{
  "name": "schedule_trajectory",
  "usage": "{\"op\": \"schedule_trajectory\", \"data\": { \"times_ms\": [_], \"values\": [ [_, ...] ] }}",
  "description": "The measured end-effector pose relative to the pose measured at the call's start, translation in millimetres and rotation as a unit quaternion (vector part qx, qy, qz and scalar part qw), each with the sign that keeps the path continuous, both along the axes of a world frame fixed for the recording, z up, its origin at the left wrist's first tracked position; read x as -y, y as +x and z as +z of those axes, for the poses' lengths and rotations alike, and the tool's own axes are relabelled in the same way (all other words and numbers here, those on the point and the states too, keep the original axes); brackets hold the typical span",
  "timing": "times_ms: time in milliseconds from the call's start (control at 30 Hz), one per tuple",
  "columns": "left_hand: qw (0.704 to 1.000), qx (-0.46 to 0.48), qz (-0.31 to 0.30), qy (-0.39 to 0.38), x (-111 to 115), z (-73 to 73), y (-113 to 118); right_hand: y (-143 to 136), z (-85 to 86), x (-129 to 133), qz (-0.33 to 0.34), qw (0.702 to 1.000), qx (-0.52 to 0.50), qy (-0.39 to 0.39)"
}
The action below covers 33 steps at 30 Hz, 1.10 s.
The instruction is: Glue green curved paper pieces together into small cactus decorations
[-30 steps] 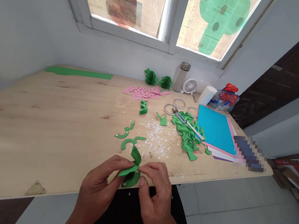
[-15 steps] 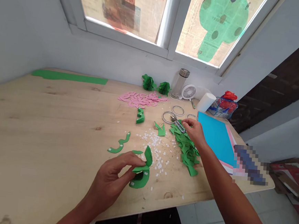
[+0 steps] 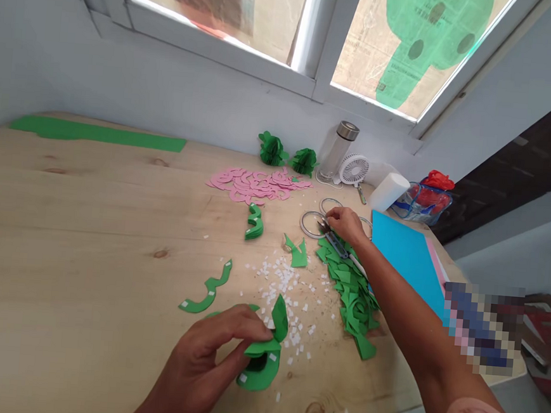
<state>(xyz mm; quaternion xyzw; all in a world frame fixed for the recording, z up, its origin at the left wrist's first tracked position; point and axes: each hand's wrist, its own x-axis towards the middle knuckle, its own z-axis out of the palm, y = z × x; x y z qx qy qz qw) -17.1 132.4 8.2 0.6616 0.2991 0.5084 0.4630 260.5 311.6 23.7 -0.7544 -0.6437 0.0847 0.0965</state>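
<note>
My left hand [image 3: 216,348] pinches a folded green paper cutout [image 3: 262,372] that has small white squares on it, above the table's near part. Farther off, my right hand [image 3: 346,223] is closed beside the small metal snips [image 3: 337,243] and the metal rings [image 3: 313,225]; its fingertips hide whatever is between them. A wavy green strip [image 3: 209,291] lies left of the white scraps [image 3: 287,296]. Behind the scraps are a stacked green cutout [image 3: 254,223] and a forked green piece [image 3: 296,253]. Under my right forearm spreads a heap of green scraps [image 3: 352,295].
Pink cutouts [image 3: 258,185] and two green paper balls [image 3: 272,149] lie toward the wall. A glass bottle [image 3: 335,153], a small fan [image 3: 354,169], a white roll [image 3: 389,191] and a clear bag [image 3: 423,202] stand behind blue sheets [image 3: 408,255]. Green paper [image 3: 104,134] lies far left.
My right hand has moved left and away from me, over the rings near the snips. My left hand still pinches the green cutout. The camera view has shifted.
</note>
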Motion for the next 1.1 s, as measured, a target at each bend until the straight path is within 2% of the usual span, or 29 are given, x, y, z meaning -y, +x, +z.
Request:
{"op": "schedule_trajectory", "data": {
  "times_ms": [233, 533, 800, 1100],
  "values": [
    [1.000, 0.002, -0.026, -0.012, 2, -3.5, -5, -3, -4.7, -15, 0.015, 0.999, 0.036, -0.027],
    [1.000, 0.005, -0.026, -0.006, 3, -4.2, -7, -7, -6.8, -17, 0.011, 0.996, 0.078, -0.039],
    [1.000, 0.015, -0.021, 0.006, 3, -3.5, -5, -18, -12.2, -1, -0.016, 0.989, 0.145, 0.002],
    [1.000, 0.010, 0.002, -0.001, 3, -3.7, -5, -20, -20.7, 13, -0.012, 0.983, 0.177, 0.054]
  ]
}}
